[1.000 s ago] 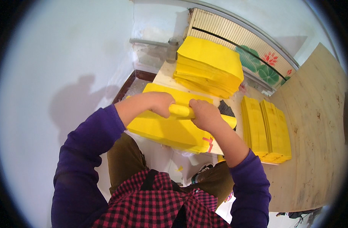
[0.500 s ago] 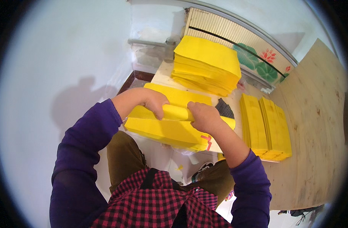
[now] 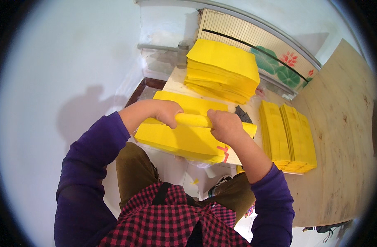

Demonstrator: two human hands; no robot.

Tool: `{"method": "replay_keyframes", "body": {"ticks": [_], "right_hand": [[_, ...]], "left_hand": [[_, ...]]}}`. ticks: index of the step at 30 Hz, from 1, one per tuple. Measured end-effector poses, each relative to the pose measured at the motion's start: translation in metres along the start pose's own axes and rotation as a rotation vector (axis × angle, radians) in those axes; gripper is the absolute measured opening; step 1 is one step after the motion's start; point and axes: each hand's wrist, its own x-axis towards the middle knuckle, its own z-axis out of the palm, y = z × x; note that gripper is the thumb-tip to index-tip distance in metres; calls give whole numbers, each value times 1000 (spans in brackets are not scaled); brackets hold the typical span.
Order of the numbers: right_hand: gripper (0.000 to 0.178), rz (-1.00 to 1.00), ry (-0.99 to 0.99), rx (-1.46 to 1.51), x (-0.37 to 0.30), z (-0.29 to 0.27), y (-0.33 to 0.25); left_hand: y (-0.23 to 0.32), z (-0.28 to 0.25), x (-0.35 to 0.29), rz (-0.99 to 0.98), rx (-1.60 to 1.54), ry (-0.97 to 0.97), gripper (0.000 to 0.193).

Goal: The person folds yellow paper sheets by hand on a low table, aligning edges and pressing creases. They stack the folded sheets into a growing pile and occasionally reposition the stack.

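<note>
While the fold has slid toward the near edge of the yellow paper stack [image 3: 184,138] at frame centre since a second ago, we clench our left hand [image 3: 168,112] and right hand [image 3: 224,125] on the rolled yellow sheet [image 3: 195,120], suggesting creasing continues.

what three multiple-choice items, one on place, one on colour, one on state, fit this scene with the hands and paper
1. Where does the tall stack of yellow paper sheets lie?
A. beyond the hands
B. on the floor
C. on the lap

2. What colour are the sleeves?
A. green
B. purple
C. white

3. What are the left hand and right hand doing?
A. hanging free
B. pointing
C. gripping a folded edge of yellow paper

Answers: A, the stack sits farther up the table; B, both forearms wear purple; C, fingers of both curl over the fold.
</note>
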Motion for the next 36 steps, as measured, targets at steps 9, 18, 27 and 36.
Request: {"method": "replay_keyframes", "body": {"ticks": [9, 18, 27, 36], "right_hand": [[61, -22, -265, 426, 5, -6, 27], [35, -49, 122, -178, 13, 10, 17], [29, 15, -355, 305, 14, 0, 21], [35, -88, -413, 254, 17, 3, 26]], "left_hand": [[3, 25, -1, 110, 503, 648, 25], [-10, 7, -1, -124, -121, -39, 36], [1, 27, -1, -69, 485, 484, 27], [-1, 28, -1, -9, 453, 515, 24]]}}
